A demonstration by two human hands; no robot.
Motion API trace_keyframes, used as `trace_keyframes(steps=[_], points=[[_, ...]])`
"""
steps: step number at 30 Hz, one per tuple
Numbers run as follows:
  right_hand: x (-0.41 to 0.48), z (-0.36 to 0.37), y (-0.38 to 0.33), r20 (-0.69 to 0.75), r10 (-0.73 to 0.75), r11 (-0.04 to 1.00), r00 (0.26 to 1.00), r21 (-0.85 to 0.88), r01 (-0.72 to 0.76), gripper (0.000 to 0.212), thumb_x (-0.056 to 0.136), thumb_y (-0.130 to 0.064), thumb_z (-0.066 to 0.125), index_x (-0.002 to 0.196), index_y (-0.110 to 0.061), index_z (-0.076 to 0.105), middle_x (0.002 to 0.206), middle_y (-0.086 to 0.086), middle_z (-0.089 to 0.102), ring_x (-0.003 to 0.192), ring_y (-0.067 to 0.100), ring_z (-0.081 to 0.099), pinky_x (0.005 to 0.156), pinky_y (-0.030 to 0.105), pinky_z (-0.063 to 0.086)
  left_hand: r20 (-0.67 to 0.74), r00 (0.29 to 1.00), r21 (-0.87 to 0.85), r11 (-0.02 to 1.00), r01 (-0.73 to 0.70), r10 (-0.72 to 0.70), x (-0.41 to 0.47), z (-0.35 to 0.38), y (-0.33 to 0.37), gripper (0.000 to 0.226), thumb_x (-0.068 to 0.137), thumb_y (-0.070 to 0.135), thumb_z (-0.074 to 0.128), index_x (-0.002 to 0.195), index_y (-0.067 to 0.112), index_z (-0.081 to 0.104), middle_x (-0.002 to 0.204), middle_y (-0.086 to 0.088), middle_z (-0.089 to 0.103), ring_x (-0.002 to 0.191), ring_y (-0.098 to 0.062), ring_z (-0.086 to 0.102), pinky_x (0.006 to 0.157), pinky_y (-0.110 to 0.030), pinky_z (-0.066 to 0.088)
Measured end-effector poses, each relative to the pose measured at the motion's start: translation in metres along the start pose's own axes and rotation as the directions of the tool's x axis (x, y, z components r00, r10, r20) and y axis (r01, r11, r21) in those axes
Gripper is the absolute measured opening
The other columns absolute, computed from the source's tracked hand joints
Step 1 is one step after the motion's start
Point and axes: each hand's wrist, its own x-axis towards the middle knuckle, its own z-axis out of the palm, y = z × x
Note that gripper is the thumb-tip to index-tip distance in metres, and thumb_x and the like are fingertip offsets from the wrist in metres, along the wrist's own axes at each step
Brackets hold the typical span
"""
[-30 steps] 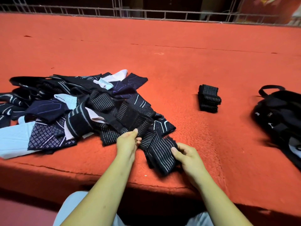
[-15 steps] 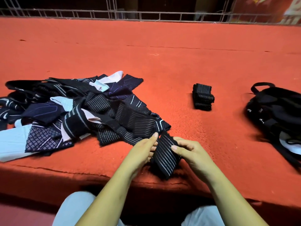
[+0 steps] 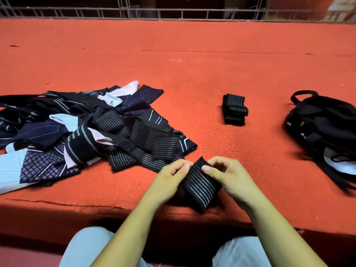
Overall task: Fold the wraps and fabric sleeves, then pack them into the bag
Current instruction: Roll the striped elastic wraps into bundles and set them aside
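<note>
Black elastic wrap [image 3: 198, 185] with thin white stripes sits folded near the front edge of the red carpeted platform [image 3: 212, 70], pinched at its upper end between the thumb and curled fingers of the left hand [image 3: 169, 178] and the right hand [image 3: 229, 176]. Unfolded wraps and fabric sleeves lie in a loose pile [image 3: 82, 132] to the left, touching none of the hands. One folded stack [image 3: 234, 109] rests between that pile and the black bag [image 3: 325, 128], which lies at the right, well apart from the held wrap.
</note>
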Motion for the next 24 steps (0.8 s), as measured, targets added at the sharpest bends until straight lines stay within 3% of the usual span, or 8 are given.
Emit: trace_keyframes(steps=[2,5,7,9,13,15,19,24], points=[[0.001,-0.006,-0.003,-0.022,-0.006,1.0,1.0,0.025,0.006,0.011,0.09,-0.008,0.067,0.079,-0.007,0.067,0.072,-0.001,0.064,0.068,0.008,0.054,0.062,0.019,0.042,0.15,0.989,0.066,0.998,0.003,-0.013,0.0,0.004,-0.003,0.035,0.099,0.031,0.046,0.13,0.02,0.06,0.125,0.011,0.065,0.12,-0.002,0.056,0.106,-0.018,0.038],[0.005,-0.014,-0.007,-0.014,0.009,0.999,1.0,0.035,-0.008,0.012,0.091,-0.004,0.064,0.08,-0.007,0.066,0.072,0.001,0.063,0.068,0.01,0.055,0.062,0.019,0.044,0.22,0.971,0.054,0.995,0.08,-0.09,0.006,0.006,-0.002,0.031,0.097,0.041,0.048,0.124,0.031,0.061,0.125,0.004,0.067,0.119,-0.008,0.059,0.108,-0.029,0.041],[0.009,-0.019,-0.008,-0.028,0.016,0.999,0.999,0.045,-0.015,0.014,0.091,-0.002,0.063,0.079,-0.008,0.065,0.07,0.001,0.061,0.065,0.01,0.053,0.058,0.018,0.042,0.183,0.98,0.07,0.996,0.062,-0.074,0.013,0.005,-0.002,0.037,0.094,0.048,0.05,0.116,0.023,0.066,0.115,-0.004,0.071,0.106,-0.012,0.062,0.102,-0.039,0.046],[0.012,-0.024,-0.009,-0.054,0.019,0.997,0.998,0.073,-0.015,0.017,0.091,0.0,0.061,0.078,-0.01,0.065,0.068,-0.001,0.06,0.063,0.009,0.052,0.057,0.018,0.041,0.14,0.99,0.097,0.995,0.013,-0.027,0.018,0.003,-0.001,0.033,0.095,0.046,0.05,0.105,0.019,0.065,0.098,0.002,0.069,0.091,-0.008,0.06,0.09,-0.035,0.047],[0.017,-0.047,-0.004,-0.227,0.099,0.927,0.969,0.374,-0.007,0.017,0.096,-0.005,0.053,0.086,-0.012,0.064,0.07,-0.007,0.064,0.062,0.003,0.054,0.058,0.017,0.041,-0.057,0.998,0.103,0.995,0.017,-0.011,0.022,-0.011,-0.009,0.024,0.09,0.045,0.053,0.088,0.022,0.06,0.08,0.01,0.059,0.076,-0.004,0.051,0.078,-0.032,0.04],[0.018,-0.061,0.001,-0.31,0.093,0.968,0.946,0.252,-0.013,0.014,0.094,-0.01,0.057,0.087,-0.016,0.068,0.074,-0.009,0.062,0.067,0.005,0.049,0.059,0.02,0.036,-0.075,0.997,0.154,0.987,0.037,-0.025,0.02,-0.017,-0.012,0.026,0.083,0.051,0.058,0.087,0.025,0.058,0.077,0.011,0.058,0.073,-0.006,0.051,0.075,-0.033,0.04],[0.025,-0.068,-0.001,-0.269,0.115,0.94,0.956,0.34,-0.017,0.016,0.096,-0.01,0.056,0.084,-0.016,0.065,0.063,-0.007,0.052,0.051,0.004,0.035,0.047,0.018,0.025,0.099,0.995,-0.042,0.999,0.016,-0.012,0.022,-0.009,0.011,0.013,0.084,0.032,0.067,0.081,0.024,0.058,0.074,0.002,0.056,0.071,-0.012,0.05,0.066,-0.03,0.04],[0.038,-0.067,-0.015,-0.208,0.148,0.845,0.967,0.535,-0.014,0.011,0.095,-0.012,0.055,0.084,-0.012,0.056,0.048,-0.006,0.033,0.039,0.004,0.027,0.04,0.018,0.022,0.098,0.986,-0.212,0.971,-0.11,0.133,0.034,-0.003,0.055,0.01,0.09,0.012,0.063,0.09,0.01,0.053,0.076,0.005,0.062,0.069,-0.008,0.056,0.067,-0.02,0.049]])
